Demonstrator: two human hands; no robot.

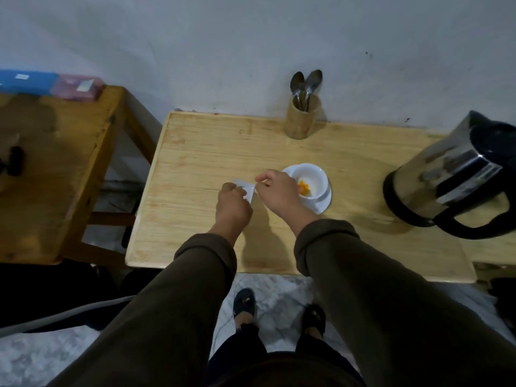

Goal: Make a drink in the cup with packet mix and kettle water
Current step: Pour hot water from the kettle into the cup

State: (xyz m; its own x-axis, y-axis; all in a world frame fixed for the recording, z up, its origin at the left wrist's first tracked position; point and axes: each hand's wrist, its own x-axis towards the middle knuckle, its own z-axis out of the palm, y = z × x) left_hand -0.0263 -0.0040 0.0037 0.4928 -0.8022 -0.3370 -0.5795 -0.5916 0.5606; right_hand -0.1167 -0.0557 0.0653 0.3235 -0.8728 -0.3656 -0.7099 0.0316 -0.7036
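Powder already in: orange mix (303, 188) lying at the bottom of the white cup (310, 178), cup on its saucer (321, 205) near the middle of the wooden table (195, 152). Both hands just left of the cup, low over the table, sharing a small silvery packet (247, 188). Left hand (233, 203) pinching one end, right hand (275, 191) pinching the other between thumb and fingers, both grips narrow and closed on the packet. Looks emptied, or close to it; hard to tell whether any mix remains inside. No water visible in the cup yet. Kettle (446, 174) standing well apart at the right edge of the table, untouched. Spoons (305, 85) waiting in the wooden holder (301, 118) at the back by the wall. So, by the look of it, mix step about finished; pouring from the kettle and a stir left to go.
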